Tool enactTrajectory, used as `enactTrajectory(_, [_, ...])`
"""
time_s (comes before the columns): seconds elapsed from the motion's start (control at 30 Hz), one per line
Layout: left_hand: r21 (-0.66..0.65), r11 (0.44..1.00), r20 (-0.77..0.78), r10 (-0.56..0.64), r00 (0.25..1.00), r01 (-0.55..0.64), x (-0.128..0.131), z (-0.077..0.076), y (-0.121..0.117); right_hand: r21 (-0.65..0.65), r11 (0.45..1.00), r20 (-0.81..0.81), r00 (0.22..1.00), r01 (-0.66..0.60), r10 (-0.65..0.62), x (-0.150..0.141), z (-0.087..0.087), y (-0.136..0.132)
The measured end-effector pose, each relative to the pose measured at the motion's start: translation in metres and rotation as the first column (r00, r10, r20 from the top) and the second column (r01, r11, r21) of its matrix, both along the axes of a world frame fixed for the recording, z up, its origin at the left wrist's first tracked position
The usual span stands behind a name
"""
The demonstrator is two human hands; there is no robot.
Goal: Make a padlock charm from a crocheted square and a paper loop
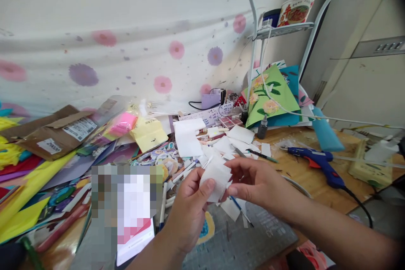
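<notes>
"Just below the centre of the frame, what is held?"

"White paper pieces, layered in a thin stack whose edges fan out on the right. The left hand pinches them from the left side, thumb across the front face, other fingers bent behind."

"And the right hand?"

"At the stack's right edge, thumb and fingers curved with a gap between them; I cannot tell whether their tips pinch any layer."

"How would the stack handle?"

"Light, I judge, and soft enough to crease or tear. Layers may slip over each other, so a flat thumb hold suits the bundle, and a loose right-hand corner suits 1 piece."

"What lies around the 2 hands?"

"A grey cutting mat at lower centre, and a blue glue gun at centre right."
</notes>
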State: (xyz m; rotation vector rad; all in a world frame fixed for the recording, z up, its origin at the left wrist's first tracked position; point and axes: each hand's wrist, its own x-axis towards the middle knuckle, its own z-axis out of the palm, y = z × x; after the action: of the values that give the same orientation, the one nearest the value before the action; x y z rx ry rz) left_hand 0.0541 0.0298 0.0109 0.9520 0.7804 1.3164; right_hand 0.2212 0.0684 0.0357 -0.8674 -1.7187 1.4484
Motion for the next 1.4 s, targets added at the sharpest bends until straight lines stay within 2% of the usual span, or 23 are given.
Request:
enactTrajectory(0.07, [-0.017, 0.999, -0.036, 0.027, 0.999, -0.028, 0.0, -0.001, 0.0, -0.025, 1.0, -0.03, 1.0, 0.0, -0.001, -0.004, 0.0, -0.002])
enactTrajectory(0.13, [-0.023, 0.999, -0.082, 0.04, 0.996, -0.043, -0.001, -0.002, 0.0, 0.001, 0.997, 0.01, 0.997, 0.071, -0.071, -0.007, 0.0, -0.004])
enactTrajectory(0.23, [-0.014, 0.999, -0.129, 0.033, 0.991, -0.035, 0.0, -0.003, -0.002, 0.125, 0.98, 0.127, 0.977, 0.156, -0.171, -0.01, -0.001, -0.005])
enactTrajectory(0.33, [-0.005, 1.0, -0.125, 0.024, 0.992, -0.025, 0.001, -0.003, -0.002, 0.215, 0.959, 0.179, 0.958, 0.185, -0.225, -0.011, -0.003, -0.006])
enactTrajectory(0.57, [-0.014, 0.999, -0.092, -0.05, 0.994, 0.049, 0.0, -0.005, -0.001, 0.114, 0.971, 0.01, 0.978, 0.208, -0.211, -0.012, -0.003, -0.006])
enactTrajectory(0.73, [0.0, 1.0, -0.202, -0.012, 0.979, 0.012, -0.003, -0.005, -0.001, 0.156, 0.952, 0.053, 0.961, 0.262, -0.273, -0.011, -0.003, -0.007])
enactTrajectory(0.97, [0.128, 0.992, -0.412, 0.072, 0.908, -0.021, -0.007, 0.003, 0.0, 0.341, 0.919, 0.149, 0.954, 0.199, -0.261, -0.011, -0.005, -0.009])
enactTrajectory(1.3, [0.111, 0.986, -0.501, 0.166, 0.85, -0.127, -0.009, -0.004, 0.0, 0.369, 0.918, 0.222, 0.946, 0.142, -0.236, -0.011, -0.003, -0.013])
enactTrajectory(1.4, [0.108, 0.987, -0.533, 0.161, 0.831, -0.122, -0.009, -0.005, -0.001, 0.403, 0.909, 0.267, 0.937, 0.105, -0.227, -0.013, -0.003, -0.012])
